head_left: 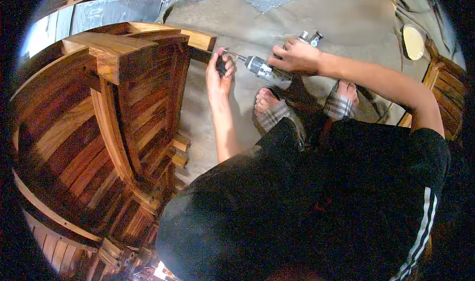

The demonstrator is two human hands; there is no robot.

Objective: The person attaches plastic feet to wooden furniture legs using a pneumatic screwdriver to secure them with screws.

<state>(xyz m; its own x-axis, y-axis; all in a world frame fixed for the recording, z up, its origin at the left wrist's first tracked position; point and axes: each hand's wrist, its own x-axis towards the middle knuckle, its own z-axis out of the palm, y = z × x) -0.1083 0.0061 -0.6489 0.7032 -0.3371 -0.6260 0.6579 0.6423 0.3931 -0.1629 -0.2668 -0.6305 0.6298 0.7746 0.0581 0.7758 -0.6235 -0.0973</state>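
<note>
Right hand [299, 58] curled over grey-and-black power drill [258, 66], above the floor beside brown slatted wooden furniture [106, 127]; left hand [218, 83] curled round small dark object [221, 66], fingertips near slim metal bit [237, 56]; step judged bit-tip handling, calling for steady alignment.

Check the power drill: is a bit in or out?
In: a thin metal shaft juts from the nose of the power drill, pointing toward the left hand.
</note>
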